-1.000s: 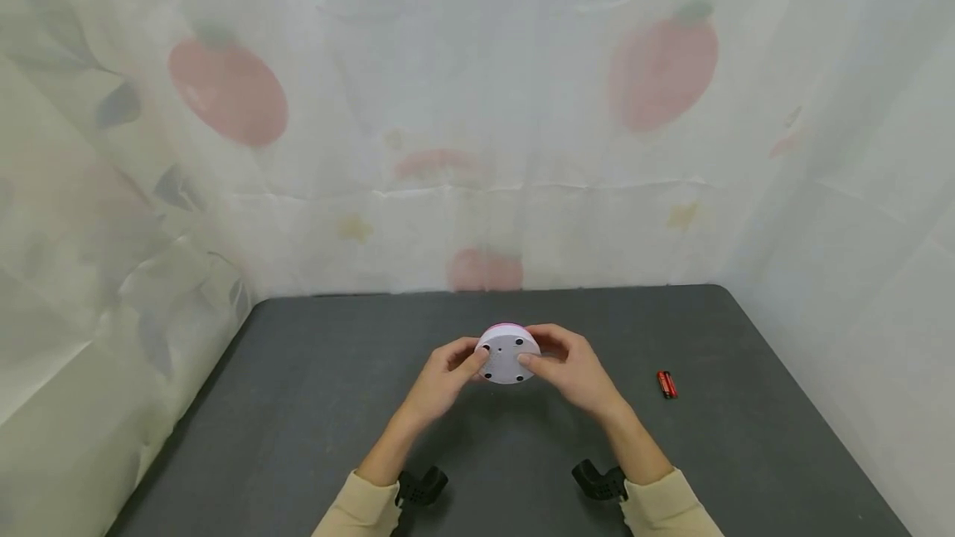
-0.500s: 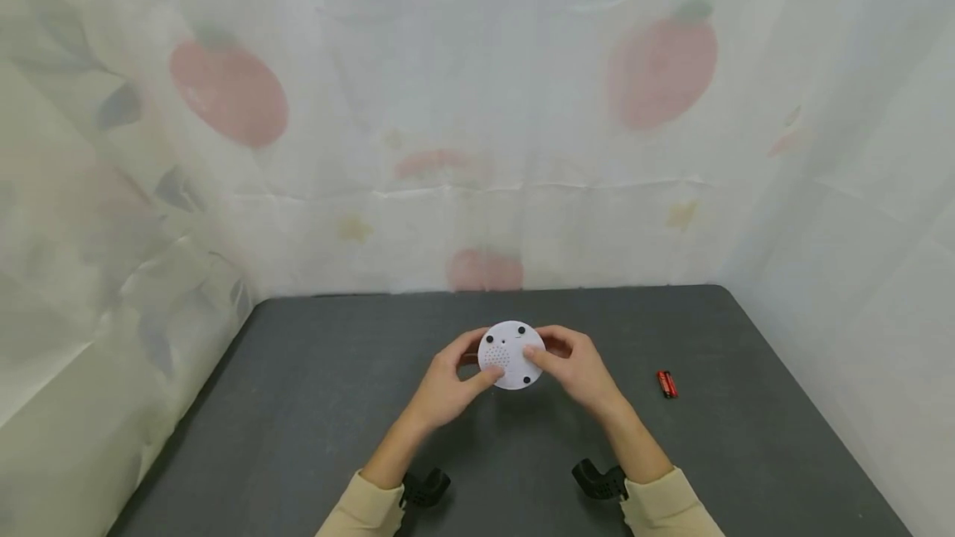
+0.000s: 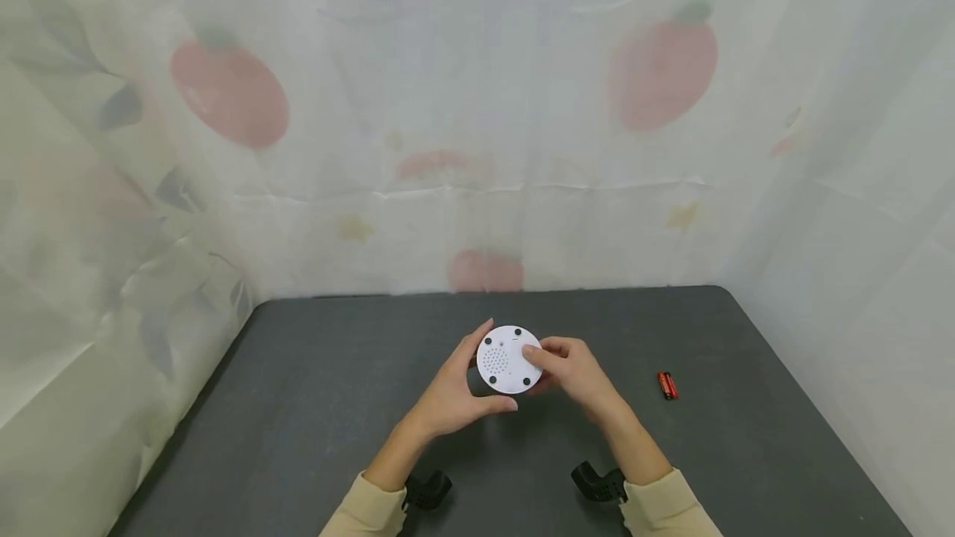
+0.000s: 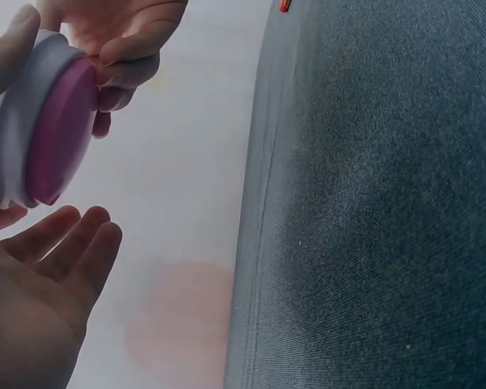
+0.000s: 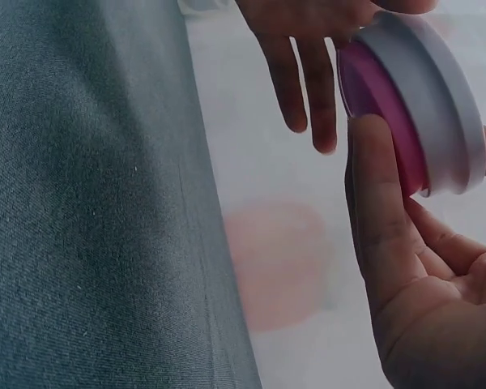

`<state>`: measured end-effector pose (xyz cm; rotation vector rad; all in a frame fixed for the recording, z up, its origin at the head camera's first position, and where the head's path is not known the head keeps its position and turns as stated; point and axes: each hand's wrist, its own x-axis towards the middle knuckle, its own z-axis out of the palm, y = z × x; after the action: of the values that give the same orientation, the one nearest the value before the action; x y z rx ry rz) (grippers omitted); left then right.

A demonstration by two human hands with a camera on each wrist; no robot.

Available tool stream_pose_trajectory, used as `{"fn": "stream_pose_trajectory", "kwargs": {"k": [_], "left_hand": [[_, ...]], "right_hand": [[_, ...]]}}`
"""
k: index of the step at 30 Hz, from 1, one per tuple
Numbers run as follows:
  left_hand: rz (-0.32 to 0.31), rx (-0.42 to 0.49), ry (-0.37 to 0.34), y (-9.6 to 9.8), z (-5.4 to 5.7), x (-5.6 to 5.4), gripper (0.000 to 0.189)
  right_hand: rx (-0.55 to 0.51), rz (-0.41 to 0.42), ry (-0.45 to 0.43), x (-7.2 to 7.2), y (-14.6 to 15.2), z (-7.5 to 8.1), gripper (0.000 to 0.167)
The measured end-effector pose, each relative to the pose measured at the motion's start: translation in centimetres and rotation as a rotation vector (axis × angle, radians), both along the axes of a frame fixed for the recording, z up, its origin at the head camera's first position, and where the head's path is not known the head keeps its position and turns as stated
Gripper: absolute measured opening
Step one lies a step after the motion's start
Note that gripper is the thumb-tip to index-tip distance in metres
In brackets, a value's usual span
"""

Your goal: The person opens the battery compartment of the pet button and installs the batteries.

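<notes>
A round white device [image 3: 496, 371] with a pink domed top [image 4: 63, 134] is held up above the table. Its flat base faces me in the head view, showing speaker holes and small dark feet. My right hand [image 3: 578, 371] pinches it at the right side, thumb on the base and index finger against the pink top, as the right wrist view [image 5: 425, 275] shows. Around the left side, my left hand [image 3: 451, 392] is spread with straight fingers and thumb. Whether its fingertips touch the device I cannot tell.
Two red batteries [image 3: 667, 385] lie side by side on the dark table [image 3: 336, 404], right of the hands. A pale printed curtain [image 3: 567, 230] hangs behind the table and along both sides. Black wrist mounts [image 3: 428, 490] sit below both hands.
The device has tilted and turned so its base faces me more fully. My left thumb has come off the base and the left hand has spread, while my right hand keeps its pinch.
</notes>
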<state>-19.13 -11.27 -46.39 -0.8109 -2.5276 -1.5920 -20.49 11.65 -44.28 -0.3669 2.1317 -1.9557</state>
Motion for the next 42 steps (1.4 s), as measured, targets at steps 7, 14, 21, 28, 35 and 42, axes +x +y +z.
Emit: {"fn": "stream_pose_trajectory", "kwargs": {"k": [7,14,21,28,35,42], "left_hand": [[0.015,0.007,-0.084,0.3,0.0,0.2,0.109],[-0.006,0.065,-0.153,0.5,0.2,0.2,0.105],[0.015,0.085,-0.160,0.7,0.2,0.2,0.102],[0.052,0.089,-0.094,0.8,-0.3,-0.3,0.102],[0.106,0.055,-0.030,1.0,-0.7,-0.6,0.104],[0.144,0.048,-0.014,1.6,-1.1,-0.6,0.104]], "right_hand": [[0.002,0.047,-0.025,0.1,-0.4,-0.2,0.042],[-0.001,0.082,-0.032,0.1,-0.5,-0.3,0.042],[0.055,0.023,0.014,0.5,-0.6,0.1,0.042],[0.174,-0.217,0.146,1.5,-1.2,0.7,0.030],[0.316,-0.351,0.333,2.1,-2.3,0.9,0.019],[0.355,-0.427,0.335,2.3,-3.2,0.6,0.019]]}}
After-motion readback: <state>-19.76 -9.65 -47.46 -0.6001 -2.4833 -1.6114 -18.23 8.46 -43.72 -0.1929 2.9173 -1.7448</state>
